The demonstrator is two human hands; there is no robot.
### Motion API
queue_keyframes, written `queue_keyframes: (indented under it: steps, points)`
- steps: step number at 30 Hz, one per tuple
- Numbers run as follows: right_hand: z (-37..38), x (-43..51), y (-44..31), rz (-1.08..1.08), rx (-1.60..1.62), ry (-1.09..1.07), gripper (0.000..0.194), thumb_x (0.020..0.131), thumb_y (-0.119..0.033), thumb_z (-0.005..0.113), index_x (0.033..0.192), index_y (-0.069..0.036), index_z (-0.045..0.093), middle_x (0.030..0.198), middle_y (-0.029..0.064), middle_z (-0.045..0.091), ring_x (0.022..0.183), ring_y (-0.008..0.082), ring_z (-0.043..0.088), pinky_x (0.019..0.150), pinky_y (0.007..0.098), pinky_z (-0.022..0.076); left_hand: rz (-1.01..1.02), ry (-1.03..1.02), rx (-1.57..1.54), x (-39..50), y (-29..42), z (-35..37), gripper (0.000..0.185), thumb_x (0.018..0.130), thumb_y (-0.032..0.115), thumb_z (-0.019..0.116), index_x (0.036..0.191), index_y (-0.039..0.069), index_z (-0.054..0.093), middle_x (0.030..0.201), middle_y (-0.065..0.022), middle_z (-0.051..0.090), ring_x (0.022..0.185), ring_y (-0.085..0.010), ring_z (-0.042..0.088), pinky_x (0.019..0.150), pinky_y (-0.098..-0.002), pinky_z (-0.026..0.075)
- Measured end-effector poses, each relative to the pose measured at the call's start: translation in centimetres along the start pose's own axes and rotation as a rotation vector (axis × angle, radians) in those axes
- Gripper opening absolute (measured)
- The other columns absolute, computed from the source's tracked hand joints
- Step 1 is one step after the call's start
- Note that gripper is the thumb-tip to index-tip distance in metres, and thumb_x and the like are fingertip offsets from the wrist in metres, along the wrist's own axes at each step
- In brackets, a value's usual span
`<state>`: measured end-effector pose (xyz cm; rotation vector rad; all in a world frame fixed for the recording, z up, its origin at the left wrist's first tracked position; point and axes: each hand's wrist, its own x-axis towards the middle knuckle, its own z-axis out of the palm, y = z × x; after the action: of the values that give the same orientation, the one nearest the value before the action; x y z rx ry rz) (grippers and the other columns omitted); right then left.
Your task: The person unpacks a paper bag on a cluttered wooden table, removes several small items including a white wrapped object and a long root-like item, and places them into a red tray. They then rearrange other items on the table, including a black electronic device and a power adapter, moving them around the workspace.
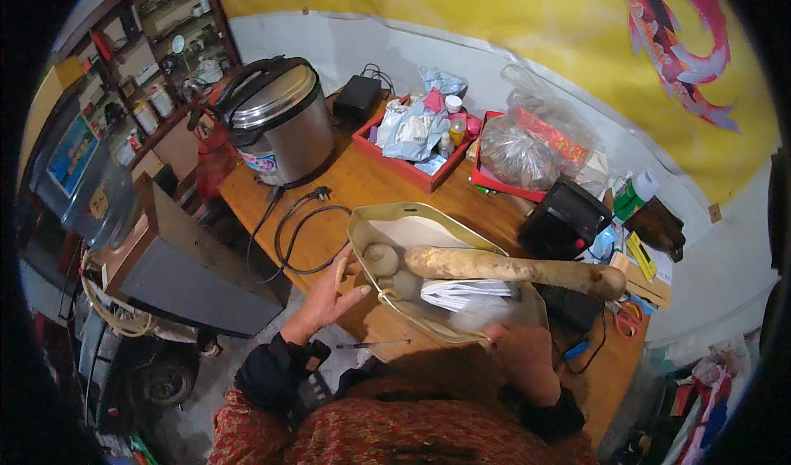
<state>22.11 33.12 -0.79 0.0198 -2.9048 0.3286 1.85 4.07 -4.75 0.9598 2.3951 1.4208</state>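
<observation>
An open paper carrier bag (426,212) with pale sides and a cord handle lies before me on the wooden table. Several round, pale vegetables (380,259) are in its left end. A long, thick, pale root vegetable (513,266) sticks out past the right end. Beside it, inside the bag, is folded white paper (463,293) and a blurred translucent item (485,314). My left hand (327,295) is at the left side, thumb and fingers spread, fingertips close to the rim. My right hand (522,354) is at the near right rim; its fingertips are partly hidden and its grip is unclear.
A pressure cooker (284,119) and its black cord (278,242) are at the back left. Two red trays (426,181) hold packets and bottles. A black box (563,218) and scissors (628,320) are on the right. A grey cabinet (191,267) stands left.
</observation>
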Motion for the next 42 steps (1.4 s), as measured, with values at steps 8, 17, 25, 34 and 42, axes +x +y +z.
queue_keyframes:
  steps: [8, 17, 25, 34, 42]
  points:
    - [-1.2, 0.4, -6.4, 0.443, 0.068, 0.035, 0.011, 0.077, -0.016, 0.066, 0.083, -0.008, 0.065, 0.073, 0.0155, 0.061, 0.068, 0.0384, 0.061, 0.058, 0.0440, 0.0478, 0.069, -0.179, 0.009, 9.8, -4.2, -5.2, 0.039, 0.090, 0.017, 0.063, 0.123, -0.002, 0.054, 0.100, -0.0152, 0.064, 0.093, -0.0249, 0.063, 0.081, -0.0359, 0.048]
    - [-1.6, -0.6, -11.3, 0.797, 0.037, 0.149, 0.011, 0.082, -0.014, 0.071, 0.089, -0.006, 0.066, 0.072, 0.0195, 0.062, 0.069, 0.0398, 0.061, 0.059, 0.0419, 0.0465, 0.554, -0.144, 0.397, 22.9, -9.2, -1.2, 0.042, 0.082, 0.025, 0.068, 0.114, 0.001, 0.057, 0.111, -0.0193, 0.060, 0.103, -0.0397, 0.055, 0.087, -0.0448, 0.046]
    - [-3.0, -2.0, -12.9, 1.062, 0.035, 0.099, 0.016, 0.081, -0.020, 0.072, 0.085, -0.007, 0.064, 0.077, 0.0173, 0.064, 0.073, 0.0397, 0.062, 0.062, 0.0455, 0.0475, 0.573, -0.096, 0.674, 28.1, -11.0, 2.3, 0.038, 0.075, 0.026, 0.073, 0.105, 0.007, 0.059, 0.109, -0.0122, 0.059, 0.108, -0.0322, 0.054, 0.090, -0.0445, 0.042]
    - [-2.2, -2.5, -11.5, 0.999, 0.023, 0.177, 0.017, 0.081, -0.021, 0.073, 0.085, -0.008, 0.063, 0.075, 0.0167, 0.063, 0.072, 0.0397, 0.062, 0.062, 0.0454, 0.0475, 0.436, -0.277, 0.853, 29.4, -10.6, 3.0, 0.038, 0.077, 0.028, 0.071, 0.109, 0.011, 0.062, 0.108, -0.0109, 0.062, 0.108, -0.0311, 0.056, 0.092, -0.0468, 0.041]
    - [-0.3, -3.2, -10.7, 0.939, 0.047, 0.259, 0.015, 0.082, -0.018, 0.070, 0.083, -0.007, 0.061, 0.074, 0.0179, 0.061, 0.072, 0.0420, 0.060, 0.061, 0.0469, 0.0459, 0.533, -0.156, 0.806, 25.7, -10.5, 3.3, 0.032, 0.077, 0.028, 0.072, 0.104, 0.013, 0.064, 0.101, -0.0078, 0.063, 0.101, -0.0283, 0.058, 0.087, -0.0463, 0.040]
